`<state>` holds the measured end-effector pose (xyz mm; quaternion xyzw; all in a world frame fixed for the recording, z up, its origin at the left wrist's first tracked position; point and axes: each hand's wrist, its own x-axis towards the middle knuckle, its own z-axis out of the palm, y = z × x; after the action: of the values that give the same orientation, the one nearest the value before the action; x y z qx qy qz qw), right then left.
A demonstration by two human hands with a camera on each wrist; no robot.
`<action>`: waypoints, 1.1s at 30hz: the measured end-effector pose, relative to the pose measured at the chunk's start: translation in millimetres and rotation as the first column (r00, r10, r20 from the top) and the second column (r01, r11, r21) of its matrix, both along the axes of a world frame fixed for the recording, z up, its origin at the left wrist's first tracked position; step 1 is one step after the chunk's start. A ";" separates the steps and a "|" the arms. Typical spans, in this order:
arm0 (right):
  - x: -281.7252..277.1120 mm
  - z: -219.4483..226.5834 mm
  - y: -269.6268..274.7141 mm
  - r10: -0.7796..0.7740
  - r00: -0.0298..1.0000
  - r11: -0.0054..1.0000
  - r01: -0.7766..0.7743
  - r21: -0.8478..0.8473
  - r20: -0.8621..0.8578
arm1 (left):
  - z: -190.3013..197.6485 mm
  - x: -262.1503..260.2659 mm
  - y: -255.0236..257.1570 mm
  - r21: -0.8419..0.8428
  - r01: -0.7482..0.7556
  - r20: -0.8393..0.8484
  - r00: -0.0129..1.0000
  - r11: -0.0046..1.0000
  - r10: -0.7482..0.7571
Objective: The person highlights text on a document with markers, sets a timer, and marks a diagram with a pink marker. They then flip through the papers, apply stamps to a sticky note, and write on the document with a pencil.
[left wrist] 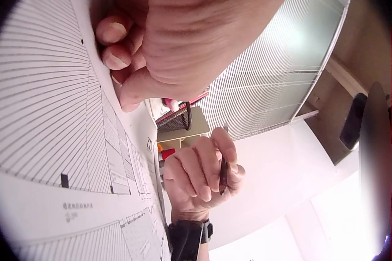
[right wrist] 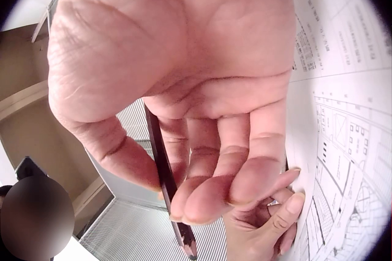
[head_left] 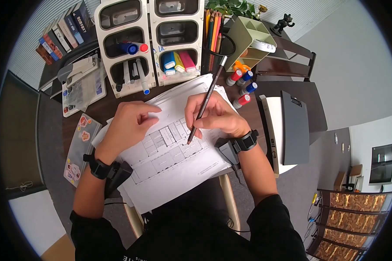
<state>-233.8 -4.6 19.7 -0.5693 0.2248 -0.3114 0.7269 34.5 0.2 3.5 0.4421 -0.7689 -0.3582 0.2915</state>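
Observation:
A stack of printed plan sheets (head_left: 161, 191) lies on the desk under both hands. My right hand (head_left: 215, 116) holds a dark pencil (head_left: 206, 101) between thumb and fingers, its sharpened tip pointing down over the drawing; whether the tip touches the paper cannot be told. In the right wrist view the pencil (right wrist: 160, 157) slants past the curled fingers of the right hand (right wrist: 177, 77). My left hand (head_left: 128, 126) rests on the left part of the sheets, fingers bent and holding nothing. The left wrist view shows the left hand (left wrist: 190, 28) with fingertips at the paper (left wrist: 43, 89).
White drawer bins (head_left: 150, 56) with markers stand at the back. Right of them are a pencil cup (head_left: 213, 61), a green organizer (head_left: 244, 32) and several red and blue bottles (head_left: 241, 101). A sticker-covered case (head_left: 80, 148) lies left, a grey device (head_left: 295, 130) right.

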 end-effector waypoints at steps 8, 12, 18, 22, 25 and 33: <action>3.9 0.3 -1.6 -0.078 0.997 0.996 0.078 -0.032 -0.001 | -4.1 1.7 -2.1 -0.018 0.009 0.005 1.000 1.000 -0.009; 10.1 -7.7 -5.3 -0.271 0.959 0.951 0.254 -0.174 -0.081 | -3.6 4.8 -1.7 -0.001 0.003 0.029 1.000 1.000 -0.003; 21.5 -22.6 -5.5 -0.337 0.921 0.917 0.273 -0.291 -0.198 | -6.7 4.0 -3.3 0.003 -0.008 -0.003 1.000 1.000 0.008; 25.5 -22.2 -1.3 -0.343 0.913 0.910 0.263 -0.322 -0.223 | -9.1 5.6 -6.8 0.006 -0.007 0.022 1.000 1.000 0.007; 32.2 -15.5 4.3 -0.327 0.907 0.910 0.227 -0.348 -0.264 | -15.1 6.1 -8.8 0.027 0.004 -0.040 0.999 1.000 -0.003; 36.8 -23.5 3.5 -0.304 0.915 0.875 0.158 -0.457 -0.265 | -7.2 4.3 -8.1 0.087 -0.010 -0.018 1.000 0.996 0.012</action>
<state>-196.9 -1.0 -3.7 -0.7265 0.3366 -0.3392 0.4938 38.8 -8.0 -3.7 0.4553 -0.7475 -0.3938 0.2809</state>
